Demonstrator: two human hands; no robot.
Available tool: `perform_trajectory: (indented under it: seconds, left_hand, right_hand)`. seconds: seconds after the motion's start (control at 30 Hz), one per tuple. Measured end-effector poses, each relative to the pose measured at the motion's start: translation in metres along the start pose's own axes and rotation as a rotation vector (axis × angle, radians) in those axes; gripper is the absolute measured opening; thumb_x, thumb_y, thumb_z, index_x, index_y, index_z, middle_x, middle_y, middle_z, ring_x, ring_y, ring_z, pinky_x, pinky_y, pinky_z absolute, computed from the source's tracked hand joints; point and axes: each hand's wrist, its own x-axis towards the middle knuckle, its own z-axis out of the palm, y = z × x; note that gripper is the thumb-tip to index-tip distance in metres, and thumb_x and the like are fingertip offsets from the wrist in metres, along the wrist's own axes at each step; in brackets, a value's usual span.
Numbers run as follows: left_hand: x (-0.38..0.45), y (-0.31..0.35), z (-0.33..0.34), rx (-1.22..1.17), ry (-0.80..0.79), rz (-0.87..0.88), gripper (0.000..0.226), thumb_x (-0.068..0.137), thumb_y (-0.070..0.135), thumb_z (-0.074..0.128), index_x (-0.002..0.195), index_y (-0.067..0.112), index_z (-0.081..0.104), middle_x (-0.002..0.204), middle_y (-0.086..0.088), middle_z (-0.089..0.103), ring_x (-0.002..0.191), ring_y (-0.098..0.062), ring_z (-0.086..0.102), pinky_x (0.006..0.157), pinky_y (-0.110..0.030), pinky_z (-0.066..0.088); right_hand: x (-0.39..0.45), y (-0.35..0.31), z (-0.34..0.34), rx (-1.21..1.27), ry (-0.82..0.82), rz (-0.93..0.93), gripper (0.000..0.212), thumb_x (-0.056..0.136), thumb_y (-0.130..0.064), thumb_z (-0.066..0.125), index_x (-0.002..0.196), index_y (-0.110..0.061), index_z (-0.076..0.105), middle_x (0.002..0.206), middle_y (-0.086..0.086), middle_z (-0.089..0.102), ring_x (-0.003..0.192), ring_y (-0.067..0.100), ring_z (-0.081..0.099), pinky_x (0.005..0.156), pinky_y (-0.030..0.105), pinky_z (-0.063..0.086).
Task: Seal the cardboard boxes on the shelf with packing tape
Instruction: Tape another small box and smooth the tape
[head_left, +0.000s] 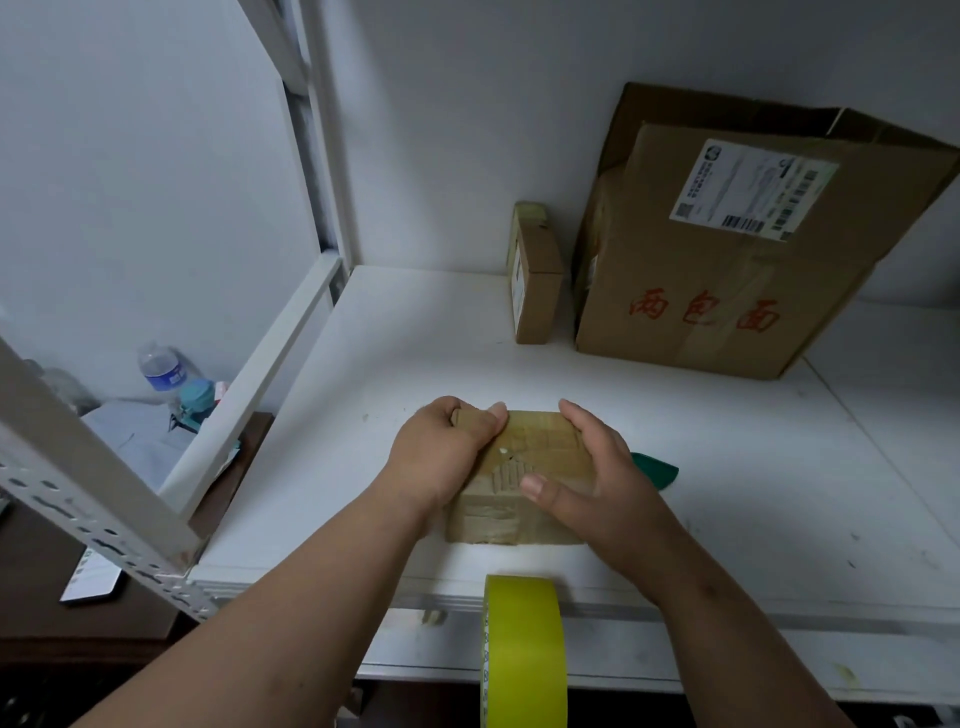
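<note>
White shelf (415, 332) boards carry a small cardboard box (524, 478) near the front edge, gripped by the left hand (447, 452) and right hand (597, 467) at either end, with the yellow-green tape roll (524, 649) just below, nearer the right hand

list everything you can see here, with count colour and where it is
small box: 1, brown, taped, front middle of the shelf, between both hands
tape roll: 1, yellow-green, on edge at the shelf's front lip
flat box: 1, brown, upright at the back wall
big box: 1, brown, red writing, white label, leaning at back right
green thing: 1, behind the right hand, mostly hidden
shelf: 1, white
water bottle: 1, clear, blue label, lower left beyond the shelf
left hand: grips the small box's left end
right hand: holds its right side
</note>
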Motion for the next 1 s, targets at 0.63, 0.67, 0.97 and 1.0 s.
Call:
perform_trajectory:
  seconds: [0.63, 0.67, 0.97, 1.0]
  left_hand:
    - [-0.017, -0.021, -0.046, -0.153, -0.228, 0.145, 0.09, 0.057, 0.035, 0.088, 0.138, 0.031, 0.05, 0.12, 0.001, 0.062, 0.1, -0.006, 0.067, 0.083, -0.03, 0.058]
    - [-0.017, -0.02, -0.046, -0.187, -0.219, 0.128, 0.088, 0.058, 0.033, 0.087, 0.138, 0.029, 0.05, 0.12, -0.001, 0.062, 0.099, -0.009, 0.067, 0.079, -0.03, 0.059]
    - [-0.02, -0.002, -0.057, -0.078, -0.192, 0.032, 0.079, 0.055, 0.055, 0.082, 0.126, 0.036, 0.055, 0.115, -0.001, 0.063, 0.098, -0.015, 0.069, 0.083, -0.044, 0.06]
    - [-0.022, 0.0, -0.058, -0.074, -0.182, 0.001, 0.075, 0.059, 0.056, 0.08, 0.126, 0.033, 0.056, 0.115, -0.002, 0.063, 0.097, -0.015, 0.068, 0.08, -0.043, 0.061]
  right_hand:
    - [-0.105, 0.028, 0.027, 0.106, 0.024, 0.106, 0.06, 0.102, -0.03, 0.04, 0.086, 0.022, 0.065, 0.111, 0.014, 0.063, 0.102, 0.015, 0.06, 0.086, 0.017, 0.04]
    - [-0.11, 0.036, 0.028, 0.11, -0.101, 0.178, 0.063, 0.107, -0.03, 0.034, 0.11, 0.03, 0.053, 0.124, 0.022, 0.059, 0.119, 0.022, 0.055, 0.096, 0.02, 0.037]
    - [-0.118, 0.022, 0.049, -0.037, 0.025, -0.129, 0.053, 0.069, -0.092, 0.043, 0.112, -0.063, 0.056, 0.115, -0.031, 0.059, 0.108, -0.001, 0.058, 0.09, 0.018, 0.045]
    - [-0.119, 0.016, 0.045, 0.002, 0.062, -0.121, 0.058, 0.063, -0.096, 0.042, 0.11, -0.066, 0.055, 0.111, -0.027, 0.063, 0.104, -0.003, 0.06, 0.086, 0.013, 0.046]
